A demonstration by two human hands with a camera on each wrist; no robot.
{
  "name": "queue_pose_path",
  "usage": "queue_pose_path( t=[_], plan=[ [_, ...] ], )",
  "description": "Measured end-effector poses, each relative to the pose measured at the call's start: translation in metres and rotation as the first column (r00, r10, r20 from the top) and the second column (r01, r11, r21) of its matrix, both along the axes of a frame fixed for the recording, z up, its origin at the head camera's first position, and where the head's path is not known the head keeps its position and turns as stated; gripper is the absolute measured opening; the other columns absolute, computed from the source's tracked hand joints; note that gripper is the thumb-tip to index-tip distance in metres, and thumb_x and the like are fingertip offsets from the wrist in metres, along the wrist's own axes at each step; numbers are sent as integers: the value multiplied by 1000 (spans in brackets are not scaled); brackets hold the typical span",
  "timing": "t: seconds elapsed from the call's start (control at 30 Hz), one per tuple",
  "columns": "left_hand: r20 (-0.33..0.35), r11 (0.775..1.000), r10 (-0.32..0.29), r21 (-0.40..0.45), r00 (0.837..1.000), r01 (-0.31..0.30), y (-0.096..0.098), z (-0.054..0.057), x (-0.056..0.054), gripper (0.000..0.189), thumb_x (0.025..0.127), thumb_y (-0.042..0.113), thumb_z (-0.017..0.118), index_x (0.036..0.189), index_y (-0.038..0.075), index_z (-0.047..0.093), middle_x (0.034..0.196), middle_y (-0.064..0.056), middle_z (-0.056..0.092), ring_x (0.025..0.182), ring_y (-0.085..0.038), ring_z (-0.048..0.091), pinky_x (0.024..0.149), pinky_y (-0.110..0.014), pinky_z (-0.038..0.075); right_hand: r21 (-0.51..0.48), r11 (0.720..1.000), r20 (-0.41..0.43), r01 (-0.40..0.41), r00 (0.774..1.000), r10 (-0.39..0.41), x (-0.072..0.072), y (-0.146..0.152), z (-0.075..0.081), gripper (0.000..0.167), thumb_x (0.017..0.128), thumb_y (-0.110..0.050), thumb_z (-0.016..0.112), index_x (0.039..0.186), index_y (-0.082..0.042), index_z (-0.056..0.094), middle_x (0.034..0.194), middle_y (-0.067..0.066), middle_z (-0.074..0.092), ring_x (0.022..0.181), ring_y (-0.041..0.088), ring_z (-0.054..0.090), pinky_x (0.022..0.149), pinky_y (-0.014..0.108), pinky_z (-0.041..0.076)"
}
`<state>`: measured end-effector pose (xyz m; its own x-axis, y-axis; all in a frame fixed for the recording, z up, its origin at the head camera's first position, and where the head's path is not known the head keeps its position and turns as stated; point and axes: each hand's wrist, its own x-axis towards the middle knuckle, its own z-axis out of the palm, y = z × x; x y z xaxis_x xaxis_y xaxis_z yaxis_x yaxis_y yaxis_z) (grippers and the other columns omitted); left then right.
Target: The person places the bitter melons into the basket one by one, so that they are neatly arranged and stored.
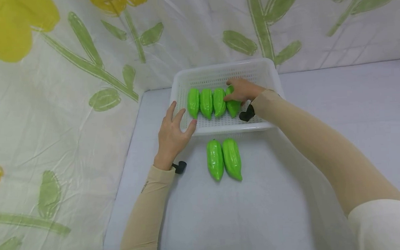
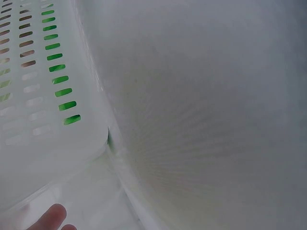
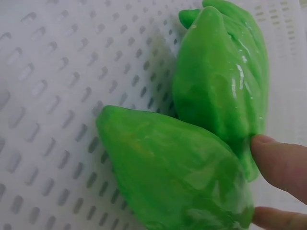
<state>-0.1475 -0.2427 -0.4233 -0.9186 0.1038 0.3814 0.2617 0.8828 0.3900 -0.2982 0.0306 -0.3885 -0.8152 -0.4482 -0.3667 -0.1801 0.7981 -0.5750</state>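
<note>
Several glossy green peppers lie side by side in a white perforated plastic basket (image 1: 233, 128). My right hand (image 1: 243, 89) reaches over the basket's right side and grips the rightmost pepper (image 1: 233, 108), partly hiding it. In the right wrist view that pepper (image 3: 177, 167) lies against its neighbour (image 3: 220, 72), with the thumb (image 3: 283, 165) at the gap between them. My left hand (image 1: 172, 135), fingers spread and holding nothing, hovers by the basket's front left corner; whether it touches the rim I cannot tell. Only its fingertips (image 2: 50, 218) show in the left wrist view.
Two more green peppers, a left one (image 1: 215, 160) and a right one (image 1: 232, 158), lie on the pale table (image 1: 249, 215) in front of the basket. Behind and to the left hangs a white curtain (image 1: 196, 33) with printed flowers, close to the basket's back.
</note>
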Motion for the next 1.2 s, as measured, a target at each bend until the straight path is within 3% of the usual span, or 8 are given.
queue_pose_path(
  t=[0.3,0.37,0.47,0.53,0.57,0.8,1.03,1.2],
  plan=[
    [5,1000,4,2,1000,-4,0,2,1,69,98,54,55,141,1,62,166,-18,37,126,-46,59,91,-59,56,67,998,-78,0,997,5,1,5,13,79,101,-32,63,162,1,26,163,33,29,114,40,60,80,40,62],
    [2,1000,3,3,1000,-3,0,3,0,69,98,54,55,140,1,62,165,-18,37,126,-47,59,91,-59,56,80,997,-117,-16,993,26,2,5,18,77,102,-33,62,161,3,28,162,34,30,125,45,55,96,47,57],
    [0,1000,4,4,1000,-4,0,4,0,69,97,54,55,140,1,62,166,-18,37,127,-46,58,91,-60,56,82,996,-194,-40,979,56,4,6,29,76,101,-34,62,159,5,31,161,33,34,142,50,42,118,55,38],
    [4,1000,6,6,1000,-6,-1,5,0,69,97,54,56,141,1,62,166,-18,37,128,-46,58,91,-60,56,67,997,-234,-48,970,63,8,9,38,76,102,-34,61,159,5,32,161,32,35,152,49,27,126,58,23],
    [9,1000,7,7,1000,-7,-1,5,0,69,97,54,56,141,1,62,166,-17,37,128,-46,58,90,-60,56,52,998,-245,-48,968,59,12,10,43,75,102,-35,61,159,4,32,162,31,35,153,49,25,127,58,22],
    [33,1000,14,5,999,-14,0,3,3,68,97,55,55,140,3,63,166,-16,37,126,-46,59,87,-61,57,-19,998,-267,-57,962,50,40,22,64,73,104,-38,59,161,-2,32,165,26,33,155,44,26,125,59,25],
    [50,1000,20,-4,999,-20,-2,-4,6,68,97,56,55,141,4,63,166,-14,37,122,-45,60,81,-61,58,-108,993,-279,-37,960,5,69,33,69,69,104,-39,60,161,-7,36,163,23,35,140,42,46,114,59,40],
    [36,1000,25,-1,999,-25,-2,-4,4,68,97,55,56,141,4,62,166,-15,37,120,-45,60,80,-61,57,-170,985,-315,-31,949,-24,90,41,79,66,103,-39,63,159,-11,41,162,18,38,140,39,49,112,59,42]
  ],
)
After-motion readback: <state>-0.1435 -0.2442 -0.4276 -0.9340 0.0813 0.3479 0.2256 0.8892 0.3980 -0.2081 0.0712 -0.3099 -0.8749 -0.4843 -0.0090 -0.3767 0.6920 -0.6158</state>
